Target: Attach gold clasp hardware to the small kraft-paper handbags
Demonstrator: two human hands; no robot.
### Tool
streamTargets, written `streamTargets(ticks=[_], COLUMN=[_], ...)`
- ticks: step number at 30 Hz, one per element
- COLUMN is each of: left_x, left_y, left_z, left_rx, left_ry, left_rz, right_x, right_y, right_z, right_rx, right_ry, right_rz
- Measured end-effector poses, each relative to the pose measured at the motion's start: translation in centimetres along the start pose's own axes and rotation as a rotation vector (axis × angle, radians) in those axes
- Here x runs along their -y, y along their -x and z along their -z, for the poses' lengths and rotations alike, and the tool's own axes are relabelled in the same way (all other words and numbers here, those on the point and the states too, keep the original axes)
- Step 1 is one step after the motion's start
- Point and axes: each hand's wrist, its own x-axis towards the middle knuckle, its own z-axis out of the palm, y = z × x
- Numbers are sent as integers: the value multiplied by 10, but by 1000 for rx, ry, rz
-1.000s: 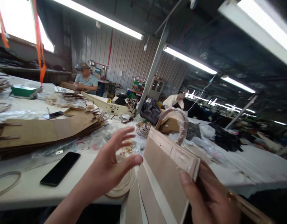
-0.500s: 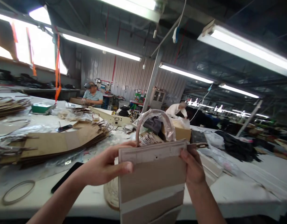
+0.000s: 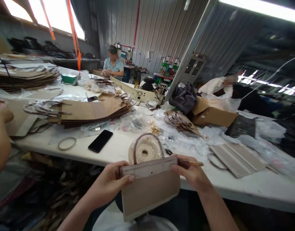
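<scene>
Holding panel (image 3: 149, 189); cluttered table (image 3: 233, 186), ribbed wall (image 3: 161, 29).

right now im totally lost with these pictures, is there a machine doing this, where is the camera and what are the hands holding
No robot is involved: the left hand and right hand belong to a person wearing one camera on their head. Every picture comes from it, looking forward and down.

Both hands grip a flat beige piece by its upper corners; a curved handle rises at its top edge. A slim gold-coloured object also sticks out at the right hand; I can't tell what it is.

On the white table lie a phone, a pale roll, a stack of brown pieces and a cardboard box. The arm at the left edge is someone else's.
</scene>
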Motion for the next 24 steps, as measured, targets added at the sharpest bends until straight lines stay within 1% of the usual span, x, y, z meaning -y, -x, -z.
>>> streamTargets(ticks=[2,4,6,8,10,12,13,15,18,20,24], left_x=[22,34,37,35,35,43,49,66,87,92,90], left_y=[-9,-26,-51,-81,-110,-132,-139,-147,-149,-150,-161], left_z=[-3,2,12,24,32,36,36,37,40,43,48], left_rx=[-91,-153,-200,-239,-258,-271,-284,-303,-285,-278,-280], left_ry=[55,-13,-134,-220,-317,-425,-458,-449,-360,-347,-353], left_rz=[56,84,92,101,93,85,80,71,68,87,107], right_x=[-16,-31,-44,-54,-64,-75,-80,-92,-106,-112,-120], right_y=[-5,-17,-36,-59,-81,-97,-102,-107,-107,-109,-116], right_z=[-9,-14,-15,-13,-10,-7,-6,-6,-7,-7,-6], right_rx=[-15,-49,-86,-139,-192,-232,-247,-264,-263,-264,-335], right_ry=[-9,-37,-87,-130,-140,-116,-94,-45,17,71,221], right_rz=[-78,-132,-161,-175,-200,-217,-214,-195,-197,-196,-123])
